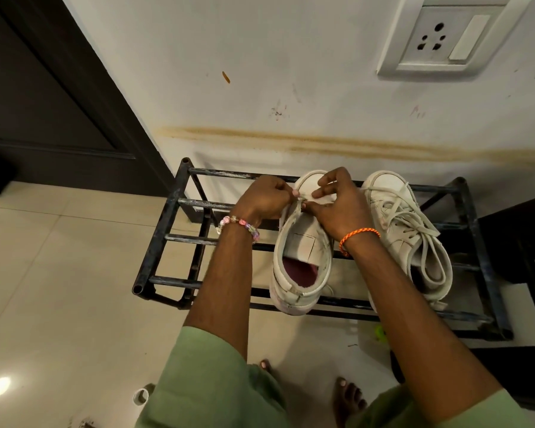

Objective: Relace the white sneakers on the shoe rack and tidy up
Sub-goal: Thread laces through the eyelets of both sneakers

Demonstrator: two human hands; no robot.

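Observation:
Two white sneakers stand toes to the wall on a black metal shoe rack. The left sneaker has its tongue bare and its pink lining showing. My left hand and my right hand meet over its front eyelets, each pinching a short piece of white lace near the toe. Most of that lace is hidden by my fingers. The right sneaker is laced, with loose loops lying across its top.
The rack stands against a stained white wall with a socket plate above. A dark door is at the left and dark furniture at the right. My bare feet and a small white ring are on the tiled floor.

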